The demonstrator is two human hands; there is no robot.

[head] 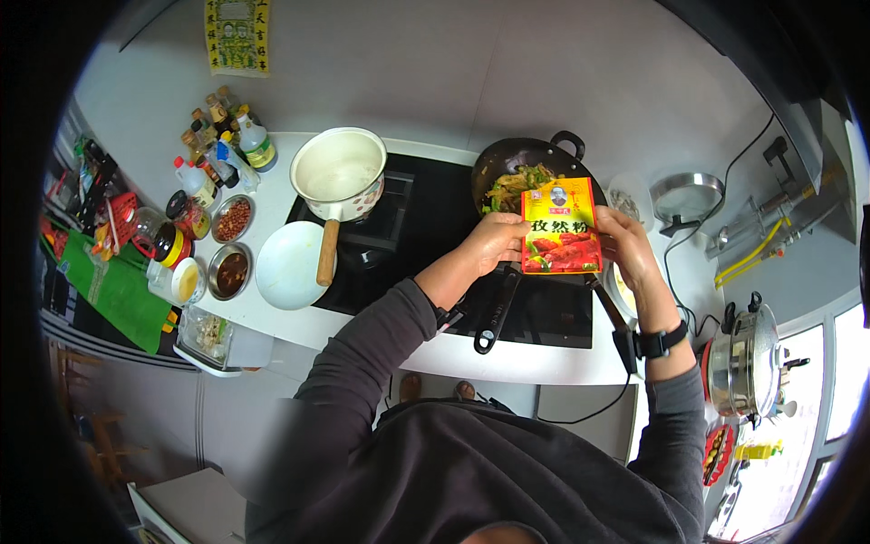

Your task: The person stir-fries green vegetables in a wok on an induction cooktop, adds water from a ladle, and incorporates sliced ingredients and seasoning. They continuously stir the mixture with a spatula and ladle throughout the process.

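A red and yellow seasoning packet [561, 228] is held up flat between my two hands, its printed face showing. My left hand [499, 239] grips its left edge and my right hand [622, 238] grips the right edge. Behind the packet, a dark wok [493, 160] with cooked sliced vegetables [520, 185] stands on the black cooktop [425, 272]. The packet hides part of the wok. Below the packet a black handle [497, 313] points towards me. The handle of another utensil [607, 302] slants down near my right wrist.
Left of the wok stand an enamel saucepan [340, 204] with a wooden handle and a pale plate [285, 268]. Further left are metal bowls of peanuts [232, 219] and dark sauce [230, 272], and several bottles [255, 146]. A round lid [688, 194] and steamer pot [741, 364] are at right.
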